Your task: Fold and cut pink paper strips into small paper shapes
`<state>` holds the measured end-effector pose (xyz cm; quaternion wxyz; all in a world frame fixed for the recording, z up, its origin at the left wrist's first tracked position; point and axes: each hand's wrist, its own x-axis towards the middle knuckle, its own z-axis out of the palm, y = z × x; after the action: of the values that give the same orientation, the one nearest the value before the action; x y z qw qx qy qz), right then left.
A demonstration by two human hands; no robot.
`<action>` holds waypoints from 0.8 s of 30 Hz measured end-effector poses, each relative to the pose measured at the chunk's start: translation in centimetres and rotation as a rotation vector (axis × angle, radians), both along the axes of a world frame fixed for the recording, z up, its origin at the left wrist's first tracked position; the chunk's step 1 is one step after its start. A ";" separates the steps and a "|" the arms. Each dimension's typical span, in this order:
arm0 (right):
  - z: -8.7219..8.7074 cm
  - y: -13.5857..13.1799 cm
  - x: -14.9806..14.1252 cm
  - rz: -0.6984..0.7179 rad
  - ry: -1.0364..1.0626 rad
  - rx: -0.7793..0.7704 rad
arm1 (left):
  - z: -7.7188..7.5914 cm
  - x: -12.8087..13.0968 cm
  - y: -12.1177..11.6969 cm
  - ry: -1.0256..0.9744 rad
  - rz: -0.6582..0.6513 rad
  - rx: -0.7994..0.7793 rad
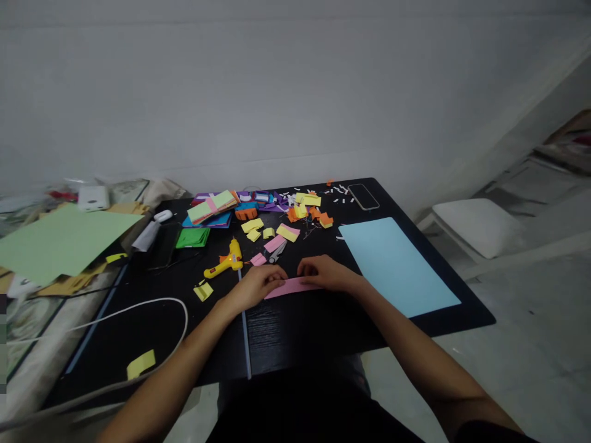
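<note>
Toward the near side of the black table (295, 329), both forearms reach forward and angle inward, palms turned down, wrists low. The left hand (259, 284) has thumb and fingers closed on the pink strip (290, 287) toward its left end; the right hand (325, 272), knuckles bent, is clamped on its other end, a short gap between the two. The strip lies in front of the torso. Beyond sit the yellow glue gun (227, 261), left, scissors (277, 251) and a blue sheet (401, 266), right; farther back, a phone (364, 196)
</note>
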<state>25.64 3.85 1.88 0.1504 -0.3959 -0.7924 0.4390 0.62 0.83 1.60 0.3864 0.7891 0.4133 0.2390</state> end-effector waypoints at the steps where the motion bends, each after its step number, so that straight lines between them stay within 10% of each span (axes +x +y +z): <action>1: 0.0 -0.6 0.2 -0.024 -0.014 0.064 | 0.1 0.2 -0.1 0.033 -0.023 0.049; 11: -2.3 -4.7 0.8 -0.005 -0.173 0.607 | -1.0 1.8 -2.3 0.308 -0.008 0.377; 24: -2.4 -6.9 1.8 0.043 -0.274 0.692 | -0.9 3.4 -4.1 0.534 -0.112 0.525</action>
<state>27.43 -3.02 -0.53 0.1586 -0.3598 -0.9149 0.0912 4.05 -3.30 0.67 0.0622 0.9172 0.3802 0.1014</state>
